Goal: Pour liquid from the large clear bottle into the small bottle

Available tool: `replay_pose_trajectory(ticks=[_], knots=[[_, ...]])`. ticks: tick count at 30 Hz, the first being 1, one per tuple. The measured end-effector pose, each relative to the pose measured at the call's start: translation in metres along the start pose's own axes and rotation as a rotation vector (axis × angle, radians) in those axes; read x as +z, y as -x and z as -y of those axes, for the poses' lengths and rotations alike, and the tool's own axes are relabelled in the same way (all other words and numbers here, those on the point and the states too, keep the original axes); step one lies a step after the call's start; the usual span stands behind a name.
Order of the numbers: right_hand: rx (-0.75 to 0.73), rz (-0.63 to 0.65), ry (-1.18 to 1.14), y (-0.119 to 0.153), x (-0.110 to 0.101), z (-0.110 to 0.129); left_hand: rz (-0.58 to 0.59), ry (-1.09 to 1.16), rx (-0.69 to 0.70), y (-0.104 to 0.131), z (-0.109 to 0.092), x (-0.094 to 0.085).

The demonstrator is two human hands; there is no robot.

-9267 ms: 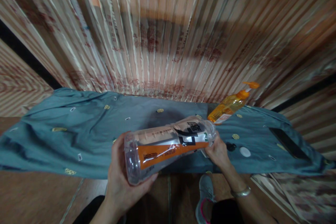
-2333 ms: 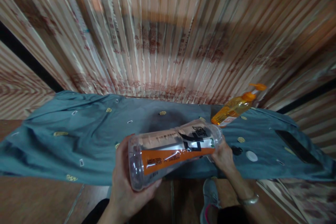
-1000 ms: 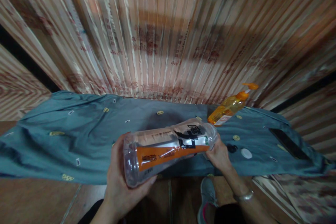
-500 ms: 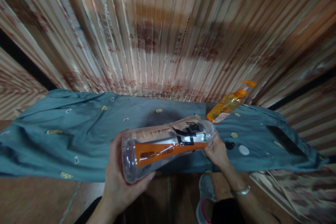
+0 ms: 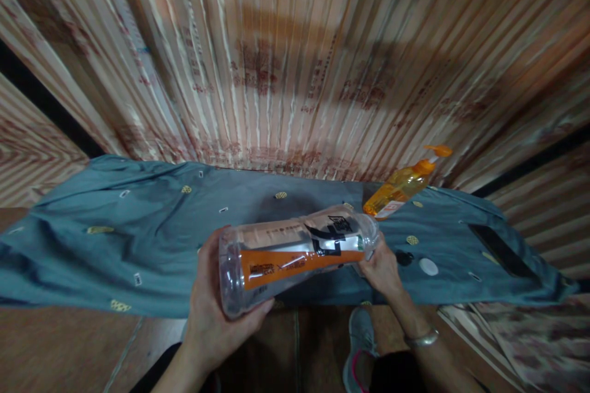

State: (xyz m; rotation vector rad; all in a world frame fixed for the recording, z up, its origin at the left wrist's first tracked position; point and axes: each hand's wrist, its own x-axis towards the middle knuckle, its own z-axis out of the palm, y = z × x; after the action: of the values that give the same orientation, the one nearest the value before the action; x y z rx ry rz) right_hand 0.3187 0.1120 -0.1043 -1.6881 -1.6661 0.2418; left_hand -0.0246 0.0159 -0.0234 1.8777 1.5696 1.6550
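Orange-labelled clear plastic bottle (image 5: 295,261) near teal cloth (image 5: 159,252) front edge: likely light, squeezable. Left hand (image 5: 207,313) gripping base, right hand (image 5: 382,267) neck; ends best holds.

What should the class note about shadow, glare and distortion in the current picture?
Head view: glare streaks the clear bottle; a soft shadow darkens the blue-green cloth behind it; the wide lens seems to fan out the curtain's folds.

The left hand (image 5: 216,307) curls at lower centre-left; the right hand (image 5: 381,267), fingers bent, sits right of centre.
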Motion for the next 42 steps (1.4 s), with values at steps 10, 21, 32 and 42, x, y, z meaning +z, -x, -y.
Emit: replay_pose_trajectory(ticks=[10,21,32,42], knots=[[-0.044,-0.014,-0.023,0.000,0.000,-0.001,-0.007,-0.020,0.003,-0.004,-0.003,-0.002],[-0.030,-0.016,0.012,0.001,0.002,-0.005,-0.006,-0.018,0.014,-0.004,-0.003,-0.001],[-0.064,0.000,-0.006,0.001,0.001,-0.004,0.089,-0.061,-0.030,0.005,0.011,-0.011],[-0.071,-0.007,-0.019,0.002,0.000,-0.002,0.087,-0.112,0.051,0.005,0.011,-0.014]])
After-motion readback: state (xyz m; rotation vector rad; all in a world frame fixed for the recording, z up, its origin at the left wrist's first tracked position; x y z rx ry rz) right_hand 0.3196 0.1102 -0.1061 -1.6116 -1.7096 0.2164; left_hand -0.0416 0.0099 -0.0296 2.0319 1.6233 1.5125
